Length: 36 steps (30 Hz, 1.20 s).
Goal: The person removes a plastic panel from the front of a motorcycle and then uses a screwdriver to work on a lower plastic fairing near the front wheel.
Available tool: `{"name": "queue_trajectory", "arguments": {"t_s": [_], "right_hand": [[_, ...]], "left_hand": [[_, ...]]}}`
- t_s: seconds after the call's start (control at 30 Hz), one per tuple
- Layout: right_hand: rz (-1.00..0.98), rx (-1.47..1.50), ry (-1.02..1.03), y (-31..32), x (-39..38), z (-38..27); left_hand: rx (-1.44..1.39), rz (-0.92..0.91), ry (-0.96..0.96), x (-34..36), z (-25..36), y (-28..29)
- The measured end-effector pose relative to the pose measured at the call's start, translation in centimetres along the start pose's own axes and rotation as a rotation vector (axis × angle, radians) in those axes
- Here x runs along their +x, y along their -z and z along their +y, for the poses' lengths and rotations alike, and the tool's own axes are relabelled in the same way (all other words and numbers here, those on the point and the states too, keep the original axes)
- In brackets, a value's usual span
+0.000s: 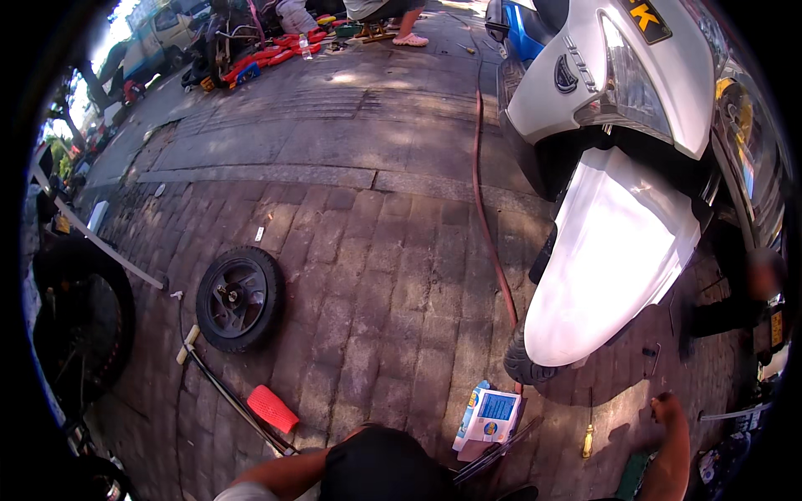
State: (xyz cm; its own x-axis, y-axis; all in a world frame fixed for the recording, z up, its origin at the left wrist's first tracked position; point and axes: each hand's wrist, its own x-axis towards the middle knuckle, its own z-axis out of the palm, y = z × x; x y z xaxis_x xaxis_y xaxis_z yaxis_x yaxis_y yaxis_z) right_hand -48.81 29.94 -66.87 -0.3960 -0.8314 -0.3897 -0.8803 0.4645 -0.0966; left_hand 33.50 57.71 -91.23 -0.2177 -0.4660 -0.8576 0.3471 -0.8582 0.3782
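Low at the right, my right hand [666,409] is held above the brick paving with its fingers curled in. Whether anything small is in them cannot be made out. A yellow-handled screwdriver [588,440] lies on the bricks to its left, and an L-shaped hex key [657,359] lies just beyond it. My left forearm [288,474] comes in at the lower edge and passes behind my dark-clad knee [380,468], which hides the left hand. Ahead of my right hand stands a scooter with a white front fender [606,267] over its front tyre [535,363].
A loose wheel [241,298] lies on the left, near a pump-like tool [225,388] and a red sleeve-shaped piece [272,408]. A blue and white box [487,417] sits left of the screwdriver. A reddish hose [480,184] runs across the paving. People crouch far back.
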Motion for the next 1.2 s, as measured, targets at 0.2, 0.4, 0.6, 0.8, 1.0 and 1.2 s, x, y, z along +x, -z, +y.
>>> {"name": "queue_trajectory", "arguments": {"t_s": [0.2, 0.4, 0.6, 0.8, 1.0, 1.2], "right_hand": [[-0.050, -0.023, 0.086, -0.8, -2.6, -6.0], [-0.004, -0.039, 0.153, -1.5, -2.6, -10.7], [0.025, -0.157, 0.132, 2.3, -3.7, -15.5], [0.223, -0.065, 0.241, 3.7, -3.9, -14.1], [0.218, 0.029, 0.247, 2.2, -2.1, -13.1], [-0.051, -0.101, 0.104, 0.9, -1.7, -11.2]], "left_hand": [[0.019, 0.087, 0.027, -2.2, -0.4, 1.6], [0.185, 0.177, 0.066, -2.9, 2.7, -0.1], [0.375, 0.245, -0.761, -7.5, 38.2, -12.4], [-0.177, 0.080, -1.321, -18.4, 55.5, -31.5], [0.130, -0.485, -1.434, -22.5, 44.6, -39.9], [-0.150, -0.709, -1.103, -21.8, 43.5, -51.6]]}}
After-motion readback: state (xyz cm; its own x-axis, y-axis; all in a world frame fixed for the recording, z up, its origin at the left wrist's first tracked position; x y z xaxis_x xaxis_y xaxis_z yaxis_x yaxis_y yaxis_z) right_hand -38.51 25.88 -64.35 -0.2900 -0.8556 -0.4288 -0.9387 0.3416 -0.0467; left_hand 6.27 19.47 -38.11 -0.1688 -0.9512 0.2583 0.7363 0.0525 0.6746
